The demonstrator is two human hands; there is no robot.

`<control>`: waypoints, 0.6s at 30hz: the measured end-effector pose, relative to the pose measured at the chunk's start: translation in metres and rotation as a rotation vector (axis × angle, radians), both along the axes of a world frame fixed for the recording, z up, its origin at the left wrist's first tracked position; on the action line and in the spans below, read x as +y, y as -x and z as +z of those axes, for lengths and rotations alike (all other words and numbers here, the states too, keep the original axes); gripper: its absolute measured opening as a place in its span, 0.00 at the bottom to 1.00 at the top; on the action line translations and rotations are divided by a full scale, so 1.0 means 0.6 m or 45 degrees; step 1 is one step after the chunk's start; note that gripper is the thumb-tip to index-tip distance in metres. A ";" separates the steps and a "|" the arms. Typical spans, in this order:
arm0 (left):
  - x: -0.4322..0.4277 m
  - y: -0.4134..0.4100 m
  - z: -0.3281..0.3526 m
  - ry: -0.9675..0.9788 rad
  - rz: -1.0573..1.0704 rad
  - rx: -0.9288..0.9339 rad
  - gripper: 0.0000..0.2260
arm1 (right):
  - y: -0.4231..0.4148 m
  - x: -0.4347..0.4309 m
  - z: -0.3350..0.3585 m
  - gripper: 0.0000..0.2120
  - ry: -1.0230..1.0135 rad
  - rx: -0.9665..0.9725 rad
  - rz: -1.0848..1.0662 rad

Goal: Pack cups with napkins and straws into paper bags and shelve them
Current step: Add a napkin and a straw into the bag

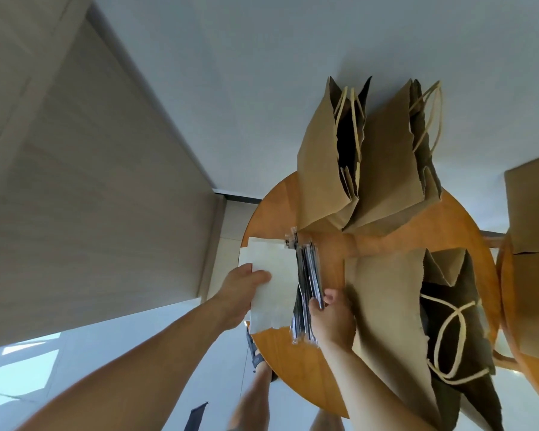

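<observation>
On the round wooden table [395, 237] lies a stack of white napkins [277, 269] beside a bundle of wrapped black straws [307, 275]. My left hand [243, 290] pinches the top napkin at its left edge, thumb on top. My right hand [332, 318] pinches straws from the near end of the bundle. An open brown paper bag [386, 306] with cord handles stands right of my right hand. Two more open brown bags [321, 157] [386, 169] stand at the table's far side. No cups are in view.
A second wooden table [511, 306] at the right edge bears a cardboard box [532, 209]. A tall beige cabinet [75, 181] fills the left. My feet and the pale floor show below the table's edge.
</observation>
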State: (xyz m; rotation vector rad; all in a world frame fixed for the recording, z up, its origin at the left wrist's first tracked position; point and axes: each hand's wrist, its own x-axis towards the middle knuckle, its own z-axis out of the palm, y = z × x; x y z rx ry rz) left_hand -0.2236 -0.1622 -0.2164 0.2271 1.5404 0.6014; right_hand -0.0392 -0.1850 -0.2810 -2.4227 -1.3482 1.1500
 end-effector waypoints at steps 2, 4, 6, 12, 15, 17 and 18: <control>-0.002 0.002 -0.003 0.017 -0.016 0.064 0.12 | -0.003 -0.002 -0.016 0.14 0.088 -0.126 0.177; -0.003 0.003 -0.003 0.030 -0.058 0.127 0.12 | -0.004 -0.001 -0.022 0.12 0.113 -0.177 0.260; -0.003 0.002 -0.003 0.026 -0.092 0.173 0.11 | -0.004 0.005 -0.025 0.12 0.106 -0.198 0.273; 0.001 -0.015 0.006 0.005 -0.144 0.241 0.11 | -0.011 0.015 -0.020 0.12 0.081 -0.281 0.372; 0.005 -0.019 0.013 -0.001 -0.134 0.234 0.11 | -0.016 0.019 -0.013 0.17 0.099 -0.272 0.369; 0.008 -0.021 0.018 -0.002 -0.112 0.233 0.10 | -0.017 0.019 -0.006 0.18 0.100 -0.268 0.374; 0.010 -0.022 0.020 -0.005 -0.103 0.235 0.10 | -0.016 0.018 -0.002 0.19 0.098 -0.261 0.379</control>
